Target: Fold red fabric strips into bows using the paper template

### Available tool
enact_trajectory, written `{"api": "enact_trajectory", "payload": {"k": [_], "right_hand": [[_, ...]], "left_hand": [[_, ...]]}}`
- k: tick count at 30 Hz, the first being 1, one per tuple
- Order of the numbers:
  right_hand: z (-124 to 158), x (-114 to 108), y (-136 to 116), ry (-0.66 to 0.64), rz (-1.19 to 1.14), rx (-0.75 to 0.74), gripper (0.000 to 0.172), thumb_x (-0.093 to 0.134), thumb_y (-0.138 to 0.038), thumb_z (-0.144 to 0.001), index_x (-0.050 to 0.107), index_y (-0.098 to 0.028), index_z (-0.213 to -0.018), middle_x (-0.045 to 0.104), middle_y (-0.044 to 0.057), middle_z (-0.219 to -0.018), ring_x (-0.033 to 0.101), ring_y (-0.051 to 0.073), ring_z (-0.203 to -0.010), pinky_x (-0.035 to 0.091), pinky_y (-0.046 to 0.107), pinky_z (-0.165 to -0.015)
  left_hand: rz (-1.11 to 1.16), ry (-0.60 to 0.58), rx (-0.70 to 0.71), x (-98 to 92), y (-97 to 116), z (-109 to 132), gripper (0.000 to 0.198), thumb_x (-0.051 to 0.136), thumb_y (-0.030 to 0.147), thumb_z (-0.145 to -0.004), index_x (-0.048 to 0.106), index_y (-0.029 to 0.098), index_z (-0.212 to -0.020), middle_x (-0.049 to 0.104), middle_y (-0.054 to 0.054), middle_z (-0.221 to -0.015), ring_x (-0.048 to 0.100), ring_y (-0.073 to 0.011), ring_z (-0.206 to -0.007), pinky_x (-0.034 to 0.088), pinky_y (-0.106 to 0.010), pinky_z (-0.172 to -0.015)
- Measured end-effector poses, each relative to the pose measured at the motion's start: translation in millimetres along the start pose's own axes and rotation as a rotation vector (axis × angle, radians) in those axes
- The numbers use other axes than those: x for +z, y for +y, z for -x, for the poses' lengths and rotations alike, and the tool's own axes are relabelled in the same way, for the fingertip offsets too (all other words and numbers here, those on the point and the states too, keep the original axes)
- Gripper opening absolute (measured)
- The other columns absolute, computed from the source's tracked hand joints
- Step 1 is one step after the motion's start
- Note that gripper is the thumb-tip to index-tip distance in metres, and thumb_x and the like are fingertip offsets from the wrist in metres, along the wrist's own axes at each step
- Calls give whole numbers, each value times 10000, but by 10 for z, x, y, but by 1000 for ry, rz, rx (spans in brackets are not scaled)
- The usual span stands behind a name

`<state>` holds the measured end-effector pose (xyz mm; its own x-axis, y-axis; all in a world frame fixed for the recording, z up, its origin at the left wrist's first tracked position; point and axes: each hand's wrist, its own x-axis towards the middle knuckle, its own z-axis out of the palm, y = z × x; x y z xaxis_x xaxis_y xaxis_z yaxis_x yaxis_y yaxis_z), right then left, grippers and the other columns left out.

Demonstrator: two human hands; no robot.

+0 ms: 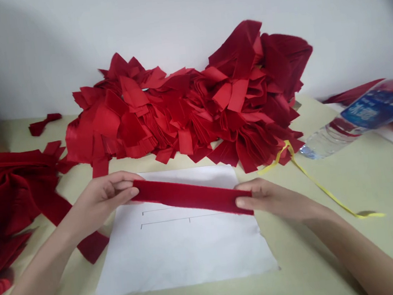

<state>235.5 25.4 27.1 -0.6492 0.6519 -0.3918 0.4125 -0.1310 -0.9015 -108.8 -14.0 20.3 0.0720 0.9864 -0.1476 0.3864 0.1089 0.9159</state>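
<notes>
While the hands pinch its ends, a red velvet strip crosses white paper.

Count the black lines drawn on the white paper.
2. Both are on the white paper sheet, just below the red fabric strip: an upper line and a lower line. The strip may hide more.

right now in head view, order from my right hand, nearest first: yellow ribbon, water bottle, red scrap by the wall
From your right hand on the red fabric strip:
1. Yellow ribbon, just right of it.
2. Plastic water bottle, farther right.
3. Small red fabric scrap, far left by the wall.
</notes>
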Motion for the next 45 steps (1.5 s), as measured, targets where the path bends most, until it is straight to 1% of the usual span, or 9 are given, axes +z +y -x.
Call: {"api": "enact_trajectory", "payload": {"k": [5,14,17,21,26,34,38,42,45], "right_hand": [[-89,-39,86,278,-186,-7,303,656,-419,-744,647,-146,-875,609,35,-850,564,123,-760,521,250,-686],[-126,-112,179,507,-380,3,279,719,-425,-685,623,-168,-739,576,7,-782,531,93,-700,510,220,-651],[-140,-105,192,575,-369,-23,272,725,-420,-678,619,-172,-713,578,3,-775,533,94,-703,490,206,-633],[-138,-71,176,660,-287,-28,279,723,-434,-671,616,-176,-683,572,-6,-666,522,88,-597,407,186,-482],[-114,0,120,770,-149,-22,279,707,-431,-685,613,-169,-667,528,-18,-541,404,63,-435,281,202,-373],[-146,-30,173,644,-205,-86,330,699,-481,-677,590,-171,-709,578,3,-666,534,114,-606,455,249,-588],[-140,0,140,687,-128,-79,382,670,-514,-691,499,-176,-638,526,-26,-519,452,83,-467,381,225,-476],[-168,46,161,627,-123,-92,376,600,-516,-757,424,-196,-670,487,-52,-447,396,71,-377,287,209,-400],[-201,53,223,639,-58,-139,344,551,-481,-805,389,-204,-682,362,-93,-406,279,52,-353,194,199,-382]], "left_hand": [[8,59,-47,85,-54,-64,245,641,340,-762,608,201,-961,566,34,-643,545,-119,-598,464,-202,-567],[79,109,-75,186,-77,-78,239,667,334,-736,625,190,-922,626,19,-678,589,-132,-648,516,-224,-631],[96,107,-68,205,-90,-69,235,675,341,-728,635,187,-901,624,21,-666,595,-133,-631,527,-229,-628],[127,123,-74,230,-83,-60,221,679,344,-726,643,191,-881,619,29,-651,587,-120,-607,532,-221,-632],[226,109,-117,230,-92,-68,194,690,349,-726,642,199,-839,581,56,-613,556,-83,-575,540,-215,-699],[207,104,-131,210,-135,-99,281,711,376,-687,648,179,-876,613,15,-633,604,-149,-624,568,-345,-740],[221,103,-140,214,-131,-92,265,715,354,-689,653,190,-887,634,20,-643,613,-146,-624,566,-324,-735],[253,104,-151,217,-128,-93,236,701,324,-708,654,201,-904,651,24,-670,627,-136,-650,556,-272,-721],[268,77,-181,225,-127,-100,215,695,302,-714,656,202,-900,652,24,-676,634,-136,-653,550,-259,-712]]}}
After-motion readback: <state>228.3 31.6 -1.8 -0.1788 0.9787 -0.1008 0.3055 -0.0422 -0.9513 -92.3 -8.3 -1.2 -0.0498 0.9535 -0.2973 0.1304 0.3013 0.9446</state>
